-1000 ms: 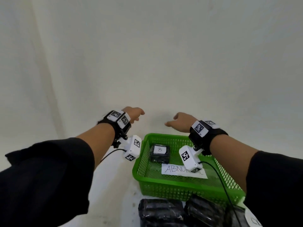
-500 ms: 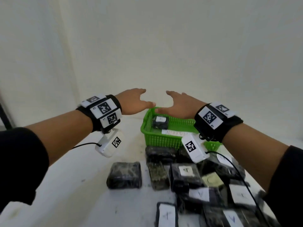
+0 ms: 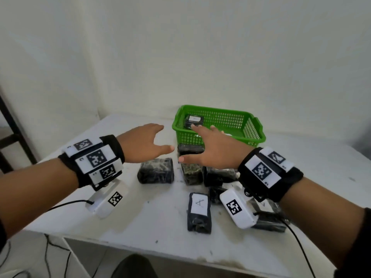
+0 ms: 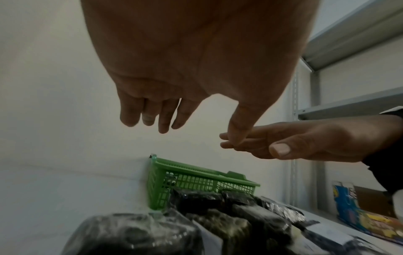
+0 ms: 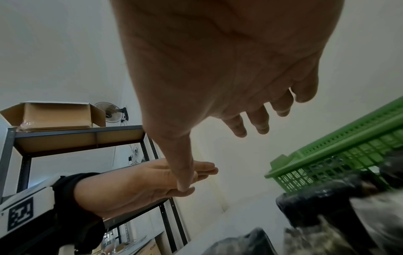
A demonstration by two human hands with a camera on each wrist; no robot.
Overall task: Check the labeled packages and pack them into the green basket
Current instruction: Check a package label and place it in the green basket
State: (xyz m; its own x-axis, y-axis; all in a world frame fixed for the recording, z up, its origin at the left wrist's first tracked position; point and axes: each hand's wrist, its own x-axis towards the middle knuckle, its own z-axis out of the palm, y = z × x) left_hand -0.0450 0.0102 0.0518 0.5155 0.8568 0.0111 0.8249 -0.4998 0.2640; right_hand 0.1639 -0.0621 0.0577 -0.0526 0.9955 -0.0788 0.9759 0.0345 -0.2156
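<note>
A green basket (image 3: 249, 135) stands at the far side of the white table, with one labeled black package (image 3: 194, 121) inside it. Several black wrapped packages lie in front of the basket, among them one labeled "A" (image 3: 199, 212) and an unlabeled one (image 3: 155, 173). My left hand (image 3: 147, 144) hovers palm down above the unlabeled package, fingers straight, holding nothing. My right hand (image 3: 212, 152) hovers open over the pile beside the basket, its thumb close to the left thumb. The wrist views show both palms empty, with the left hand (image 4: 165, 110) and right hand (image 5: 257, 117) above the packages.
The white table (image 3: 120, 223) ends at a front edge near me, with cables hanging below. A dark metal shelf (image 5: 76, 136) carrying a cardboard box (image 5: 54, 113) stands to the left. A grey shelf (image 4: 348, 103) and colourful printed items (image 4: 359, 219) are on the right.
The view has tilted down, so the whole table and package pile now show. Both hands have come lower, from above the basket to above the packages, still empty.
</note>
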